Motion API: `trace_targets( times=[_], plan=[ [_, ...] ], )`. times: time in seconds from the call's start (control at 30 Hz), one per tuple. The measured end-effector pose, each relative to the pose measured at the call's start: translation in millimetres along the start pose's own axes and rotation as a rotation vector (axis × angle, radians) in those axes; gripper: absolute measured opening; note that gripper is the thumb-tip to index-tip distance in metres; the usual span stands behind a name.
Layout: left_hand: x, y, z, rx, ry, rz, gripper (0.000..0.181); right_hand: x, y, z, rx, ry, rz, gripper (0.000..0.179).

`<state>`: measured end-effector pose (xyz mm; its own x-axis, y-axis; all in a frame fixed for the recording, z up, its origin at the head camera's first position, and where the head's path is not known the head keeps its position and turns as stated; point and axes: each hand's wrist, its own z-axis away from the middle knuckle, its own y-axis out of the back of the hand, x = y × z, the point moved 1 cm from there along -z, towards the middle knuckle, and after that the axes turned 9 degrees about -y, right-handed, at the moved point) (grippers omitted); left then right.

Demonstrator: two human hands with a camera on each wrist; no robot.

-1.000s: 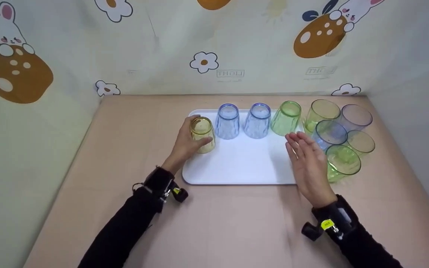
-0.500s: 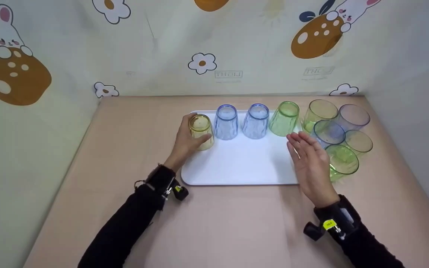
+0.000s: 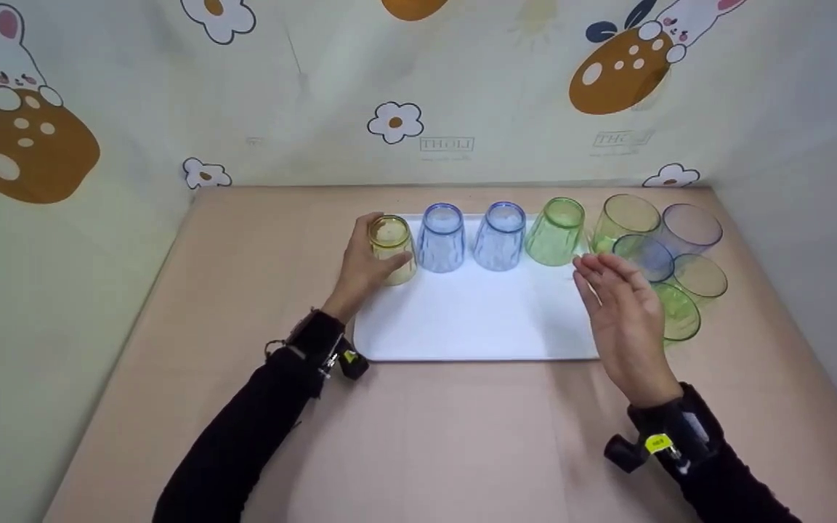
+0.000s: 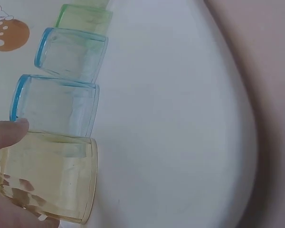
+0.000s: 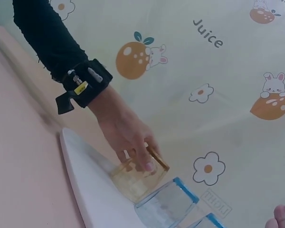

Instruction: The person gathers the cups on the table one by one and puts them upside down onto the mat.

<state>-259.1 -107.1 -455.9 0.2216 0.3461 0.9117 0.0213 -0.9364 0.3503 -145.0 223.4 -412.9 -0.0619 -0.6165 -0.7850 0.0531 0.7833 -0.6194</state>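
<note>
My left hand (image 3: 366, 265) grips an upside-down yellow glass (image 3: 393, 250) at the left end of the white tray (image 3: 476, 319). In the left wrist view the thumb and fingers lie around the yellow glass (image 4: 47, 175), whose rim is down at the tray. Beside it, in one row, stand two upside-down blue glasses (image 3: 442, 240) and an upside-down green glass (image 3: 555, 232). My right hand (image 3: 625, 327) is held palm inward over the tray's right end, fingers straight, holding nothing. It partly hides an upright green glass (image 3: 682, 312) and an upright blue glass (image 3: 654, 258).
Right of the tray, more upright glasses cluster: a yellow-green one (image 3: 629, 214), a purple one (image 3: 694, 225) and a yellow one (image 3: 702, 276). A printed cloth wall (image 3: 302, 109) borders the table (image 3: 447, 436) at the back and sides.
The left hand has moved the yellow glass toward the back of the tray, level with the blue glasses. The right hand has shifted slightly right, toward the upright glasses.
</note>
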Motion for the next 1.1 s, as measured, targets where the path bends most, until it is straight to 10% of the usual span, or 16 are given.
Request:
trace_targets(
  times=[0.67,1.1],
  plan=[
    [0.1,-0.4,-20.9,0.017,-0.024,-0.002,0.079,-35,15,5.7,-0.047,0.138,-0.055,0.02],
    [4.0,20.9,-7.4,0.001,-0.016,-0.033,0.07,-55,41,7.8,-0.015,0.32,0.234,0.024]
  ],
)
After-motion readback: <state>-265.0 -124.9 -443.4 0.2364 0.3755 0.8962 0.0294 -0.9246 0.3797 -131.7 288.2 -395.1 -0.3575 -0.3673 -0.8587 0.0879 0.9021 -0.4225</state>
